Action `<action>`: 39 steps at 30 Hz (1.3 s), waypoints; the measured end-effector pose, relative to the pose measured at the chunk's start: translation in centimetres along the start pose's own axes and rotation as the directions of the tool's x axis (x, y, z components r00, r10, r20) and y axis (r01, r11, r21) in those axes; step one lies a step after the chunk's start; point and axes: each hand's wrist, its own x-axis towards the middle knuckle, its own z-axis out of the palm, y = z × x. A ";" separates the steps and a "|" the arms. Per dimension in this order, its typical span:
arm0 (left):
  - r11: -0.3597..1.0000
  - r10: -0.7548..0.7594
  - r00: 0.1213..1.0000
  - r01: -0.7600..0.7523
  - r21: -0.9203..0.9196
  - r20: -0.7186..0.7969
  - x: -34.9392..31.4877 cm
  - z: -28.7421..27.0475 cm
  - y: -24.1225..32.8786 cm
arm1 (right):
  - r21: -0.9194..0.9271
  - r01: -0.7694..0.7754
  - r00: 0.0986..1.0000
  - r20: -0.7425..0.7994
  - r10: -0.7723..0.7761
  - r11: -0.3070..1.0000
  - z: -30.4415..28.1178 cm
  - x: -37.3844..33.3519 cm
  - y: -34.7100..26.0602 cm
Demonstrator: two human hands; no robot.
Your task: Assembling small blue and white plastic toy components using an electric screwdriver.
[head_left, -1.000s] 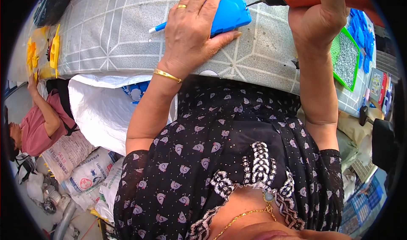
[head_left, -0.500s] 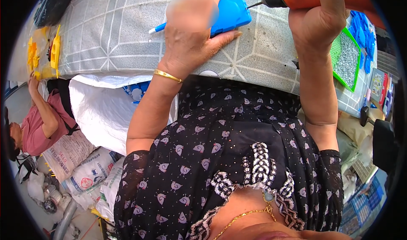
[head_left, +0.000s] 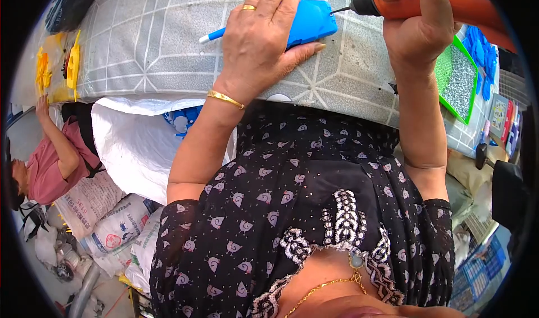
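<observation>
My left hand (head_left: 258,40) lies over a blue plastic casing (head_left: 313,23) and presses it to the tablecloth, thumb along its near side. A thin blue stem with a white tip (head_left: 210,36) sticks out to the left of the hand. My right hand (head_left: 418,42) is wrapped round an orange power screwdriver (head_left: 469,2), held almost level. From its black chuck (head_left: 365,4) a thin bit points left, its tip at a small hole on the casing's right end. Whether a screw sits there is too small to tell.
Right of my right forearm lies a green-rimmed tray (head_left: 444,71) of small silver pieces, beside blue plastic parts (head_left: 480,54). Yellow parts (head_left: 73,65) lie at the far left, near another person's hand (head_left: 42,107). A white sack (head_left: 132,149) with blue pieces hangs below the table edge.
The whole view has shifted slightly. Both hands keep their grips, and the bit's tip stays at the casing's right end.
</observation>
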 end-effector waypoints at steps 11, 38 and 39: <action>0.998 0.018 1.000 -0.018 -0.058 -0.013 -0.3 0.3 -0.3 | -0.149 0.090 0.988 -0.109 -0.107 0.985 -0.8 0.4 -1.2; 0.996 -0.037 0.999 0.036 -0.085 -0.009 -0.3 -0.4 0.4 | -0.214 0.008 0.998 -0.059 -0.022 0.977 1.0 -0.9 -1.5; 0.996 -0.034 0.999 0.033 -0.086 -0.012 -0.3 -0.5 0.4 | -0.205 0.016 0.998 -0.051 -0.027 0.979 0.7 -0.8 -1.3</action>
